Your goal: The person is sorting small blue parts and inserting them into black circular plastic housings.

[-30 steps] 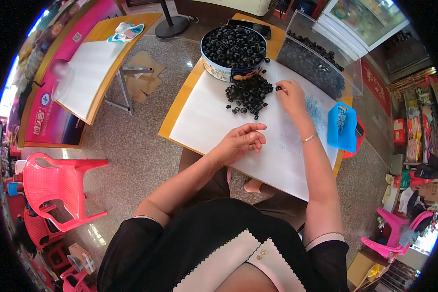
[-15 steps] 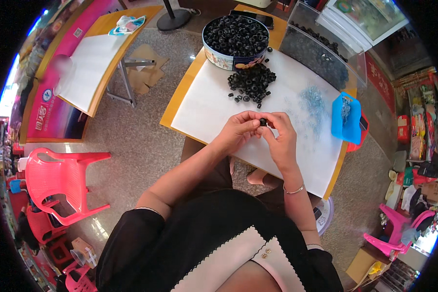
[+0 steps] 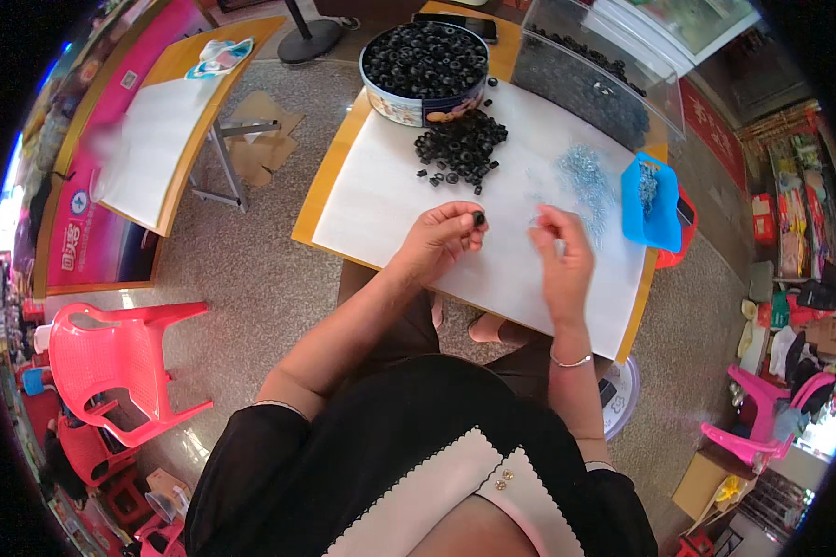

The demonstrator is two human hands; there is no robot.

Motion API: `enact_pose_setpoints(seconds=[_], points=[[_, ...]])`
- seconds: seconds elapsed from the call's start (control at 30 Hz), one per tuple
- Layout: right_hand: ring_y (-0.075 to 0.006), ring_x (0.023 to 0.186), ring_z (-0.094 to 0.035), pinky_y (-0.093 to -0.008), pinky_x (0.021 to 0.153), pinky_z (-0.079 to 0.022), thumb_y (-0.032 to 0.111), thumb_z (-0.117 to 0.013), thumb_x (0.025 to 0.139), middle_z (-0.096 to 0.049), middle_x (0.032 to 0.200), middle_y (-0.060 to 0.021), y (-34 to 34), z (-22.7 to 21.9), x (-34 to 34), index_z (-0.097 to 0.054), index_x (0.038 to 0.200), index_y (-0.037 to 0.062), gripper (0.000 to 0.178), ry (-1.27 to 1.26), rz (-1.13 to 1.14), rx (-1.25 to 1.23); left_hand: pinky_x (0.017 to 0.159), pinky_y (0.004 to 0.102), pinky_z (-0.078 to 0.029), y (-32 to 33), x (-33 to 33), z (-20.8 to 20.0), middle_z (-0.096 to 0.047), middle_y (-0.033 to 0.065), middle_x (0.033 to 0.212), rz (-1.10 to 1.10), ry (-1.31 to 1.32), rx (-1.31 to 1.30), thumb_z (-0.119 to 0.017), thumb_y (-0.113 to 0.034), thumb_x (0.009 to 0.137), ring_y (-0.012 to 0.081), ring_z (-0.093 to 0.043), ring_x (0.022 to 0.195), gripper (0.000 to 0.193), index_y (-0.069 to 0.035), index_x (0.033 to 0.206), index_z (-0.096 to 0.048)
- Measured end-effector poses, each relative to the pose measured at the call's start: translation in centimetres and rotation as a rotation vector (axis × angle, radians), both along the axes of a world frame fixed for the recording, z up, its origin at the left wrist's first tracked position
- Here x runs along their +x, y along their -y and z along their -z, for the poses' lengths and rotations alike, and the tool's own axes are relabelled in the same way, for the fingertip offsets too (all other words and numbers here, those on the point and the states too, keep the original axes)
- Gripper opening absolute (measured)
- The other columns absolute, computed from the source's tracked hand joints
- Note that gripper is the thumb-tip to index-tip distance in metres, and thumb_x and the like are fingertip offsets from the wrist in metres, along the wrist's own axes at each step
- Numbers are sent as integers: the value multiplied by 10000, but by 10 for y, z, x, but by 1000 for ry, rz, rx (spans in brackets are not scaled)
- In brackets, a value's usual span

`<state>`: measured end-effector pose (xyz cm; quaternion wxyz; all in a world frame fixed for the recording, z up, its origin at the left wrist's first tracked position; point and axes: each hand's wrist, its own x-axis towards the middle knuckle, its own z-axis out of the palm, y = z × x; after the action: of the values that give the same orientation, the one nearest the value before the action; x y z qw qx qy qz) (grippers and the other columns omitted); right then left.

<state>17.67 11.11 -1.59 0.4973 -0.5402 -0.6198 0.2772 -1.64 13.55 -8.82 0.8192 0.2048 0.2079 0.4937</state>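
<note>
My left hand [image 3: 438, 243] is over the near part of the white-topped table, pinching a small black ring-shaped part [image 3: 478, 218] between thumb and fingertips. Apart from it on the right, my right hand [image 3: 565, 260] has its fingers curled toward the thumb; the tips are blurred, and what they hold, if anything, is unclear. Just beyond that hand lies a scatter of small, clear bluish pieces [image 3: 583, 172]. Farther off, a loose heap of black parts [image 3: 463, 148] rests on the white sheet. Behind the heap stands a round tin [image 3: 409, 110] filled with similar black parts.
A blue plastic tray [image 3: 633, 213] sits at the table's right edge over a red one [image 3: 683, 243]. A clear bin [image 3: 581, 93] of black parts stands at the back right. On the left are another table [image 3: 153, 139] and a pink chair [image 3: 102, 357].
My hands have parted. The black part stays in my left hand, while my right hand has let go of it and moved right, near the bluish pieces. The view has shifted slightly.
</note>
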Motion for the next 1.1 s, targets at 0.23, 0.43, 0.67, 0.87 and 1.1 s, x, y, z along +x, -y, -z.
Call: enact_pose_setpoints(seconds=[0.23, 0.43, 0.67, 0.87, 1.1], points=[[-163, 846, -594, -264, 757, -472, 22, -629, 851, -620, 932, -68, 21, 3, 63, -675, 965, 26, 123, 184, 238, -46, 757, 285, -499, -1, 1, -7, -640, 105, 959, -31, 79, 21, -603, -95, 917, 145, -594, 805, 155, -10, 1046, -596], [-267, 887, -547, -372, 798, -441, 58, -671, 783, -575, 891, -85, 23, 34, 35, -669, 915, 49, 132, 442, 131, 63, 762, 283, -498, -1, 1, -9, -637, 97, 960, -13, 54, 12, -596, -76, 913, 141, -593, 807, 145, -9, 1041, -595], [-266, 889, -517, -407, 803, -376, 99, -666, 781, -558, 900, -61, 12, 39, 27, -660, 927, 80, 148, 638, 99, 143, 761, 279, -500, -1, 0, -7, -641, 100, 967, 8, 23, 11, -597, -71, 913, 140, -596, 810, 148, -8, 1047, -598], [-238, 846, -580, -344, 762, -450, 32, -628, 833, -625, 913, -70, 12, 26, 15, -666, 965, 48, 138, 289, 103, -2, 759, 276, -502, 0, -2, -9, -648, 97, 981, 37, 10, 20, -621, -90, 910, 141, -600, 803, 169, -9, 1057, -601], [-142, 768, -609, -258, 686, -479, 28, -622, 875, -642, 901, -66, 8, -2, -25, -676, 1026, 34, 160, 1, -109, -46, 766, 282, -495, -2, 1, -6, -638, 81, 982, 81, -65, 43, -658, -127, 895, 148, -594, 824, 236, -12, 1087, -585]])
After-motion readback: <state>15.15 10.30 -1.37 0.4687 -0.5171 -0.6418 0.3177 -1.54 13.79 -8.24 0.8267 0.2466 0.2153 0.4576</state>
